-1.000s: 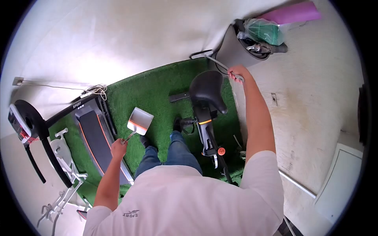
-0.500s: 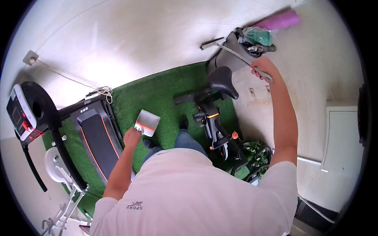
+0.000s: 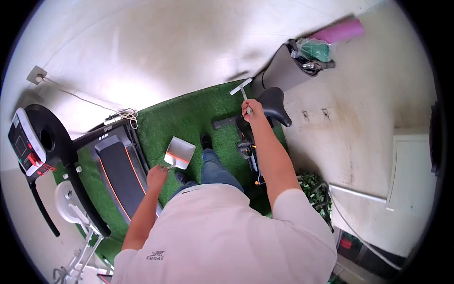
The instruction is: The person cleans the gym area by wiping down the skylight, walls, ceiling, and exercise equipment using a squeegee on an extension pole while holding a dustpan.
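Dustpan [image 3: 180, 150], a pale tray with an orange stripe, sits near nine o'clock from the middle of the view, over the green turf [image 3: 177, 113]; whether it rests on the pile or hangs just above is not clear. At the tray's seven o'clock, the left hand [image 3: 157, 177] is closed round the slim handle [image 3: 170, 166]. It looks like thin, stiff plastic, so probably light but smooth, and liable to twist if pinched at the handle's end; a full fist close to the tray should steady it best. Near one o'clock, the right hand [image 3: 252, 110] grips the shaft of a T-headed tool [image 3: 241, 87], whose bar points towards the pale wall [image 3: 156, 47]. That looks light and rigid too, with weight out at the crossbar, so a firm hold partway down the shaft should curb any swing; the bar is the wrong place to grab. Black saddle [image 3: 275, 105] lies just beside that fist at three o'clock, leaving little elbow room, and the treadmill [image 3: 120, 171] lies at the left hand's nine o'clock.
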`<state>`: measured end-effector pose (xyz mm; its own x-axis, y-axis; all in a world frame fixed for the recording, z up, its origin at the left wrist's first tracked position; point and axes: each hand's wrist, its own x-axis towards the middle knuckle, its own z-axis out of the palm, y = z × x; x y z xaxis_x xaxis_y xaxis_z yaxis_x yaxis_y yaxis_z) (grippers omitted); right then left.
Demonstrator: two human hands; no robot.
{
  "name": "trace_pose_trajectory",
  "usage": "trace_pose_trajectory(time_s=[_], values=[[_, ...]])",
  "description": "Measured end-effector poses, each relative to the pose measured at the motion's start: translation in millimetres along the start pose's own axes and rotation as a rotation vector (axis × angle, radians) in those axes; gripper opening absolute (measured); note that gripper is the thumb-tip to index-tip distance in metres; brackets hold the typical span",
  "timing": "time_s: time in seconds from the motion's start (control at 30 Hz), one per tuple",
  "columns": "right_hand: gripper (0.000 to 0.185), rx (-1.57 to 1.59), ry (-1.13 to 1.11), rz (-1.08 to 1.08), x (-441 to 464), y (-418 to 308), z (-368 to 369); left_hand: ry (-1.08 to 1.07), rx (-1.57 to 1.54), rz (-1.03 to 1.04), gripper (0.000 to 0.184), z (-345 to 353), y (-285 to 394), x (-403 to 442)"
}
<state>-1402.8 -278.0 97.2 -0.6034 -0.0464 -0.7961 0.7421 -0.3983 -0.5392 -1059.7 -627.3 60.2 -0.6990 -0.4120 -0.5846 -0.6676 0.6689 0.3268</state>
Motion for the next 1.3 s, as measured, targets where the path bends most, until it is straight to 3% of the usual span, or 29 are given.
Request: trace_pose_trajectory(time_s=[0.1,0.13,0.2,0.43,0.5,0.73,0.8,0.87,0.9,0.97,1.1,1.3], values=[[0.014,-0.234,0.086,0.076,69,-23,-7,0.092,0.047,0.054,0.034,14,-21,2],[0.011,-0.743,0.174,0.016,118,-27,-22,0.089,0.085,0.046,0.034,12,-21,6],[0.011,-0.623,0.263,-0.078,107,-37,-6,0.093,-0.044,-0.027,0.034,16,-15,-3],[0.010,-0.307,0.516,-0.350,41,-23,14,0.054,0.021,0.018,0.033,20,10,25],[0.010,-0.117,0.396,-0.471,16,-2,12,0.039,-0.013,0.017,0.032,18,14,23],[0.008,-0.158,0.215,-0.679,-216,16,43,0.057,-0.021,0.081,0.034,15,5,13],[0.010,-0.141,0.142,-0.702,-244,39,46,0.082,-0.040,0.107,0.035,24,-13,16],[0.027,-0.033,0.027,-0.812,-258,72,55,0.106,-0.050,0.135,0.035,26,-25,8],[0.027,-0.026,0.022,-0.820,-256,86,58,0.118,-0.016,0.134,0.036,24,-27,5],[0.036,0.076,0.011,-0.577,-238,115,57,0.144,0.019,0.138,0.036,14,-29,-3],[0.037,0.002,-0.007,-0.459,-205,154,41,0.138,-0.004,0.118,0.036,6,-37,-20],[0.008,0.027,0.057,-0.319,-155,118,26,0.113,-0.003,0.128,0.035,26,-71,-17]])
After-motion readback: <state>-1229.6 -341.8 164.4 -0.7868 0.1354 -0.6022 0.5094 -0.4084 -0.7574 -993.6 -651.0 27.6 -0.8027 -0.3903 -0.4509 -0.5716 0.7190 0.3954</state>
